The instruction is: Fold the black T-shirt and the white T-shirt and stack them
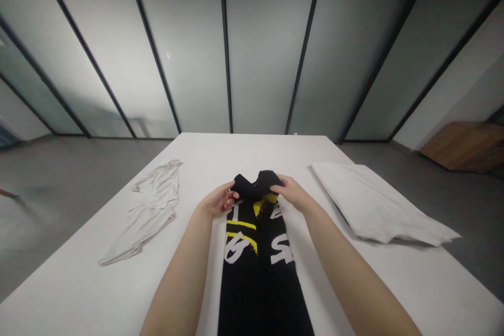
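Black printed garment (262, 289) lay lengthwise on the tabletop (252, 149); the fingers of my left hand (217, 200) and right hand (292, 192) pinched its far end.

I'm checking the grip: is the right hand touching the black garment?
Touching: the head view shows the right hand pinching the black garment at its far end.

I'm looking in on what seems an office: a tall frosted-glass partition (263, 52) in slim dark frames (226, 52), a smooth grey floor (79, 178), a wide flat-topped white table (220, 153).
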`<action>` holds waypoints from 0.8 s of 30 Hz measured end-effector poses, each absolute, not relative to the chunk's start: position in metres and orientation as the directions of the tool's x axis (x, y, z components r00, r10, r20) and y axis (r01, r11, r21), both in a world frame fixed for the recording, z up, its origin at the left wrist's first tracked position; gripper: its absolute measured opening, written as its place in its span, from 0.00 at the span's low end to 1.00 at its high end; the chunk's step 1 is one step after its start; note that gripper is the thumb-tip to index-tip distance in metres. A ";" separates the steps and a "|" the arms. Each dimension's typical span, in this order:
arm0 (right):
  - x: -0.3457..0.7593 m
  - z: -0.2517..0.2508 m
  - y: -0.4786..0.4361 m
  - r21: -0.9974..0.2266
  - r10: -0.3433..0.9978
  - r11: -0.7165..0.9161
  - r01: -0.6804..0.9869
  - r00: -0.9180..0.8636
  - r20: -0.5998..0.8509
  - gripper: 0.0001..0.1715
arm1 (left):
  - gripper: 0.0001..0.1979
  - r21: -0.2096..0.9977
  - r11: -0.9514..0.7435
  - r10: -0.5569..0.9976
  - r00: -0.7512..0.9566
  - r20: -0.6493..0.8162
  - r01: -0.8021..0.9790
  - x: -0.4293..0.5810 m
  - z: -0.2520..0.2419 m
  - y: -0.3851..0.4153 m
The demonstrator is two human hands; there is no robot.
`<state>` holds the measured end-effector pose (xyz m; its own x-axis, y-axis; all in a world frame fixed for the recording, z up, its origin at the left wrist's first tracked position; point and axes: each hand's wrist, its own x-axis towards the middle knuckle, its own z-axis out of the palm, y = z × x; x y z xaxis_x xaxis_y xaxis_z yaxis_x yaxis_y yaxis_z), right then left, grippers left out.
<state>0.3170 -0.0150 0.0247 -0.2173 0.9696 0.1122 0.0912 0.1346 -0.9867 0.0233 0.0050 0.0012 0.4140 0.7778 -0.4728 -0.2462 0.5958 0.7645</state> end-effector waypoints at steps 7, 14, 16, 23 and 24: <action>0.355 0.045 -0.044 -0.971 0.793 0.020 0.236 -0.596 -0.129 0.17 | 0.32 0.787 0.532 0.551 0.578 -0.602 0.312 0.004 0.006 -0.005; 0.353 0.023 -0.038 -0.852 0.849 -0.441 0.281 -0.177 -0.498 0.24 | 0.23 0.869 0.409 0.788 0.373 -0.490 0.277 0.022 -0.005 0.004; 0.350 0.023 -0.040 -0.809 0.793 -0.467 0.357 -0.236 -0.562 0.30 | 0.24 0.891 0.388 0.826 0.340 -0.450 0.237 0.024 -0.009 0.005; 0.335 0.012 -0.040 -0.819 0.740 -0.499 0.284 -0.352 -0.573 0.49 | 0.28 0.894 0.329 0.823 0.372 -0.429 0.305 0.037 -0.004 -0.002; 0.333 0.007 -0.036 -0.827 0.772 -0.497 0.264 -0.302 -0.560 0.48 | 0.25 0.906 0.292 0.841 0.369 -0.396 0.306 0.039 -0.002 -0.003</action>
<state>0.3330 -0.0364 0.0066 -0.3015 0.7715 -0.5602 0.2640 -0.4970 -0.8266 0.0393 -0.0026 -0.0023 0.3695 0.8407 -0.3958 0.3063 0.2919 0.9061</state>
